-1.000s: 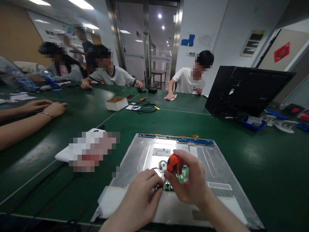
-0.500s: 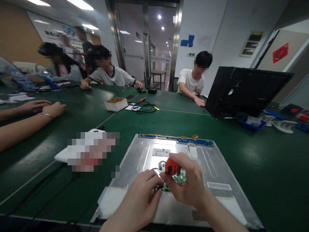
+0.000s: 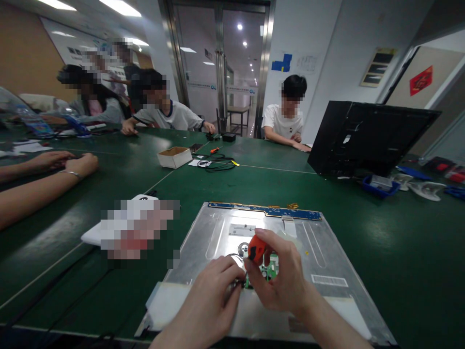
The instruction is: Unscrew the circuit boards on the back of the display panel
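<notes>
A silver metal panel [image 3: 189,264] lies flat in front of me, with a blue circuit strip [image 3: 240,209] along its far edge. My right hand [image 3: 285,274] grips an orange and black screwdriver handle [image 3: 256,249], held over a small green circuit board [image 3: 271,267] on the panel. The tool's tip is hard to make out. Beside it on the left, my left hand [image 3: 218,288] has its fingers pinched at the board's left edge, near dark wires; what lies between the fingertips is hidden.
A pixelated white object [image 3: 127,223] lies left of the panel. Beyond are an open box [image 3: 175,158], black cables [image 3: 220,167] and another orange screwdriver [image 3: 214,150]. A black monitor [image 3: 370,138] and blue tray [image 3: 379,188] stand right. Another person's forearms [image 3: 39,194] rest at left.
The orange handle and my right hand have shifted very slightly. Across the table, the person in white has moved a little left and sits more upright.
</notes>
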The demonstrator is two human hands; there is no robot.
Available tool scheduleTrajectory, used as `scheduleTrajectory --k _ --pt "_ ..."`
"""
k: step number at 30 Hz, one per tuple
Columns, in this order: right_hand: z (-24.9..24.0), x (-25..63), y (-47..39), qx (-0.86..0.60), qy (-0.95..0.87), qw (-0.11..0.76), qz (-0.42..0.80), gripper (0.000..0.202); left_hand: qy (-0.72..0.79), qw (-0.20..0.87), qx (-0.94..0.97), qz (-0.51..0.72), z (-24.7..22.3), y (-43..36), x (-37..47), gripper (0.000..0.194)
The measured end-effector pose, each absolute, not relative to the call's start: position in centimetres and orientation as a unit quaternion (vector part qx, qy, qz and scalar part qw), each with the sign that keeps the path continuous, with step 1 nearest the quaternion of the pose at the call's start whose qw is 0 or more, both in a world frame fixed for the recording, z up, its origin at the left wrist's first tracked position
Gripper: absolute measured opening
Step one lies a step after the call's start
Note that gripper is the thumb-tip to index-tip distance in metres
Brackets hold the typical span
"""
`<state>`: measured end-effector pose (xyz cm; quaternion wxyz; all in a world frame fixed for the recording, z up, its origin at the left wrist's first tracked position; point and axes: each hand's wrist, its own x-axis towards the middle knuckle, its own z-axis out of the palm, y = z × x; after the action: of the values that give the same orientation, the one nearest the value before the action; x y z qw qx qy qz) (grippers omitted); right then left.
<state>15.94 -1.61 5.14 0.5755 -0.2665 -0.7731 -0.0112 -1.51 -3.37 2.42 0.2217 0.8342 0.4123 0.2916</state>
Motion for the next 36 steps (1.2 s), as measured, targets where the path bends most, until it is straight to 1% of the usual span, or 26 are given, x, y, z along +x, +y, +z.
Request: scheduleTrajectory --k 10,17,26,30,36 --pt "5.11 15.95 -1.47 -0.276 -0.773 0.570 -0.021 0.044 0.408 0.222 0.837 0.289 1.76 -3.13 -1.52 0.021" --pt "5.28 16.15 -1.68 -0.262 -0.777 0.572 0.007 0.054 0.412 0.222 0.835 0.291 1.99 -3.21 -1.61 0.020" --pt "5.30 16.04 -1.31 -0.267 -0.770 0.579 -0.022 0.047 0.410 0.218 0.837 0.290 2.07 -3.16 -1.63 0.021" --pt "5.39 16.03 -1.16 -0.259 -0.774 0.578 -0.017 0.042 0.405 0.215 0.842 0.285 1.89 -3.15 -1.60 0.021" --pt "5.42 16.23 -1.24 -0.252 -0.778 0.575 0.008 0.047 0.409 0.221 0.840 0.280 1.94 -3.12 -1.57 0.019"
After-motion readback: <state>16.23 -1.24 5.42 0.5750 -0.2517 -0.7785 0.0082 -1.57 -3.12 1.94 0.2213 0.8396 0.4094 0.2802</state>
